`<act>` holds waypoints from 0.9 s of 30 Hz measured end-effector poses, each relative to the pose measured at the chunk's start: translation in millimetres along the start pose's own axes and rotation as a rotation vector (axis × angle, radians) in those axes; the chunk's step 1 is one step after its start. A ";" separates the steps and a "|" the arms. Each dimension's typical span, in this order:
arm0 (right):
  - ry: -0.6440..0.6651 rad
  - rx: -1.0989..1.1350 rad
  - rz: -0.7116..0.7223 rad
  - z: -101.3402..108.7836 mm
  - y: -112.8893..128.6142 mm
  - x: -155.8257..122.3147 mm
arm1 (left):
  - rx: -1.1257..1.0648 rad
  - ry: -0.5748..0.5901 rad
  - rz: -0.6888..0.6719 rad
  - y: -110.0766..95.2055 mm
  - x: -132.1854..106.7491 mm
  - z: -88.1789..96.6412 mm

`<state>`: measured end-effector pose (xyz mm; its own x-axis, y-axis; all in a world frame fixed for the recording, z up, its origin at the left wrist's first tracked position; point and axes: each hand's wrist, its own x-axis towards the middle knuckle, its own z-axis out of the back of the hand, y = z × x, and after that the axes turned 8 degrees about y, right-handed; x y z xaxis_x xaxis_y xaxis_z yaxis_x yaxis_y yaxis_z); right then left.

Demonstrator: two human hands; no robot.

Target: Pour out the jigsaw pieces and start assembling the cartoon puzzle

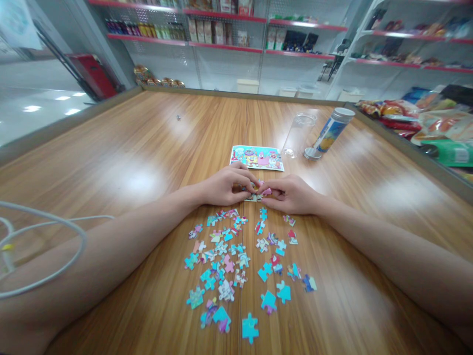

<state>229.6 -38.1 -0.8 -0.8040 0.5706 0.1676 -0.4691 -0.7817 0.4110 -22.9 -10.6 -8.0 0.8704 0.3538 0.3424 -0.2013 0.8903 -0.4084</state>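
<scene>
Both hands meet over a small cluster of joined jigsaw pieces (254,198) at mid-table, which my fingers partly cover. My left hand (229,185) grips the cluster's left side, its thumb and fingers curled in. From the right, my right hand (291,195) pinches a pink piece (266,192) at the cluster's edge. Just behind lies a picture card (257,158) with colourful cartoon figures. Many loose jigsaw pieces, mostly turquoise, spread toward me, among them a turquoise piece (250,328) nearest to me.
Behind the right hand are a clear plastic cylinder (298,135), a metal lid (312,153) and a tall blue-labelled can (333,130). A white cable (79,236) loops over my left arm. Snack packets (401,116) lie past the table's right edge; stocked shelves (221,44) stand beyond.
</scene>
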 end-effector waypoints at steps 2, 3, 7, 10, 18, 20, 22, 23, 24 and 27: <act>0.001 0.001 -0.001 -0.3 -0.5 0.0 | 0.002 0.000 0.001 -0.1 -0.1 0.1; 0.001 0.003 -0.004 -0.5 -0.8 0.0 | 0.004 0.000 0.001 -0.1 0.0 0.1; -0.003 0.002 -0.015 -1.4 -2.1 -0.4 | 0.010 -0.003 0.002 -0.5 0.5 -0.4; -0.001 0.006 -0.018 -1.7 -2.6 -0.7 | 0.011 -0.004 0.001 -0.9 0.3 -0.2; 0.004 0.017 -0.032 -1.7 -2.1 -0.4 | 0.023 -0.005 0.000 -0.9 -0.2 -0.4; 0.011 0.028 -0.027 -1.6 -2.1 -0.7 | 0.029 -0.005 -0.011 -1.5 0.5 -0.6; 0.010 0.043 -0.024 -1.8 -2.4 -1.3 | 0.046 -0.012 -0.025 -2.3 1.2 -0.6; 0.005 0.051 -0.022 -2.1 -2.6 -1.6 | 0.055 -0.020 -0.030 -2.6 1.4 -0.6; -0.006 0.058 -0.024 -2.5 -2.8 -1.9 | 0.063 -0.028 -0.033 -2.7 1.6 -0.5; -0.035 0.070 -0.029 -3.9 -3.4 -2.3 | 0.070 -0.037 -0.024 -2.1 1.2 -0.9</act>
<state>231.6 -37.8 -6.1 -0.7764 0.6024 0.1851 -0.4646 -0.7456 0.4777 -21.0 -12.3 -7.5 0.8586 0.3410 0.3827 -0.2125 0.9163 -0.3396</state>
